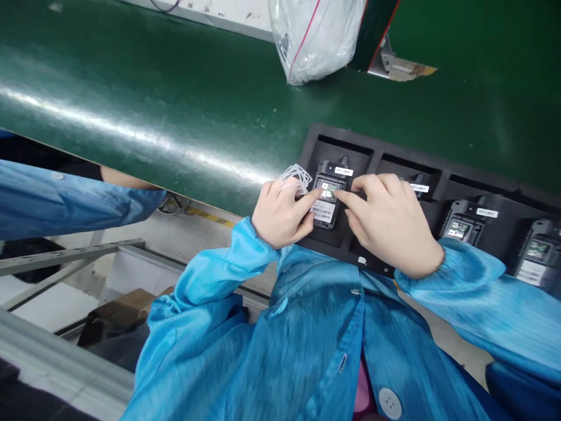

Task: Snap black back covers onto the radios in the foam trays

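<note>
Right of the frame's centre, the left hand (284, 213) clasps flimsy-looking white card frames (297, 176); whether the right hand (388, 222) grips anything I cannot tell. Between them, a handheld device (325, 211), probably stiff, lies in the tray (312, 143), best held by its sides.

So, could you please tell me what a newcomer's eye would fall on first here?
Probably the left hand and right hand, fingertips at a dark handheld device in the black tray. Next might come the fanned white frames in the left hand, then the clear plastic bag at the top of view.
</note>
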Demonstrator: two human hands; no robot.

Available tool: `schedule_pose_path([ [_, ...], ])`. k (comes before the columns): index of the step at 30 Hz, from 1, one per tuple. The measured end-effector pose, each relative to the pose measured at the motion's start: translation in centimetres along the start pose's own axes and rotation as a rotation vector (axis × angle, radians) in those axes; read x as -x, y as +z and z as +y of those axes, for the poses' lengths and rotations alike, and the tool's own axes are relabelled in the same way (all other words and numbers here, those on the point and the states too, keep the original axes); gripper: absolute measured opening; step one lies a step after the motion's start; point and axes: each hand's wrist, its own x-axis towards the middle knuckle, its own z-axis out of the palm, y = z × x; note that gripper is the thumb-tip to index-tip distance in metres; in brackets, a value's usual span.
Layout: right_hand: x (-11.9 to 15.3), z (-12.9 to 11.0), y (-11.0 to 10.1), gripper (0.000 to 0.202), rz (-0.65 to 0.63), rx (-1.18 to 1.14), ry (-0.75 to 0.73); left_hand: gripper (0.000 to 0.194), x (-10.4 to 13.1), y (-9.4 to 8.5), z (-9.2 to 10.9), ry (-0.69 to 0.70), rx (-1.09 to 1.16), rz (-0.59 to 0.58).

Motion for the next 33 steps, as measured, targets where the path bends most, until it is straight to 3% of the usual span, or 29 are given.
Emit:
schedule_pose_path([
  [8, -0.4, -0.3, 0.3, 0.04, 0.018, 0.038, 0.044, 0.048, -1.3, -0.1, -0.2, -0.022, -0.018, -0.092],
  [16, 0.0, -0.3, 0.7, 0.04, 0.038, 0.02, 0.059, 0.048, -1.6, -0.2, -0.2, -0.01, -0.052, -0.101],
  [25, -0.5, -0.7, 0.9, 0.03, 0.055, -0.041, 0.047, 0.044, -1.8, -0.7, -0.4, 0.002, -0.047, -0.175],
  [33, -0.5, 0.7, 2.0, 0.043, 0.116, -0.161, 0.089, 0.043, -2.0, 1.0, -2.3, 0.079, -0.074, -0.177],
])
